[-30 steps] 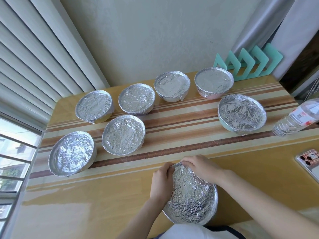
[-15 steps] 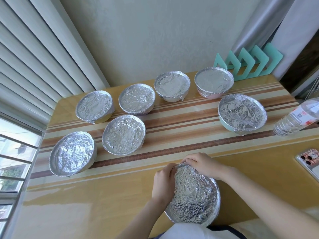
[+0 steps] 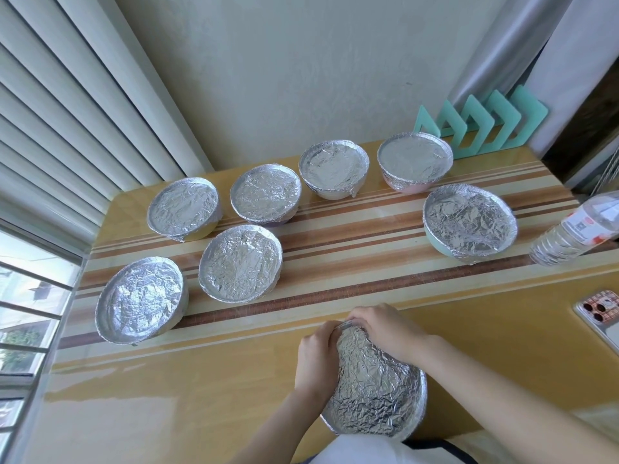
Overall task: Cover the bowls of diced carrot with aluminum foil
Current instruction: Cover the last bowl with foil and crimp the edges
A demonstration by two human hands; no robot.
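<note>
- Spanning the lower view, the counter (image 3: 167,413) has a rounded far-left corner by the blinds (image 3: 67,112). Its far edge meets the wall and its near edge runs under the person's body.
- A broad stretch of its glossy yellow surface lies left of the near bowl (image 3: 371,393), and a narrower band runs between that bowl and the striped middle strip.
- Eight bowls stand on the counter, all foil-covered.
- Seven sit on the far half. Four are in a back row (image 3: 182,207) (image 3: 264,194) (image 3: 333,169) (image 3: 414,160). Two are in front on the left (image 3: 240,262) (image 3: 140,299), the outer one close to the left edge. One wide bowl (image 3: 469,222) stands on the right.
- The near bowl sits at the near edge, right of centre, with crinkled foil across its whole top.
- One teal rack (image 3: 482,125) stands at the far-right corner, behind the back row.
- One clear bottle (image 3: 576,232) stands near the right edge, just beside the wide bowl.
- Both hands are on the near bowl's far rim. The left hand (image 3: 316,354) has fingers curled round the left side, and the right hand (image 3: 385,329) is curled over the top, pressing the foil down.
- One phone (image 3: 603,316) lies at the right edge, partly cut off.
</note>
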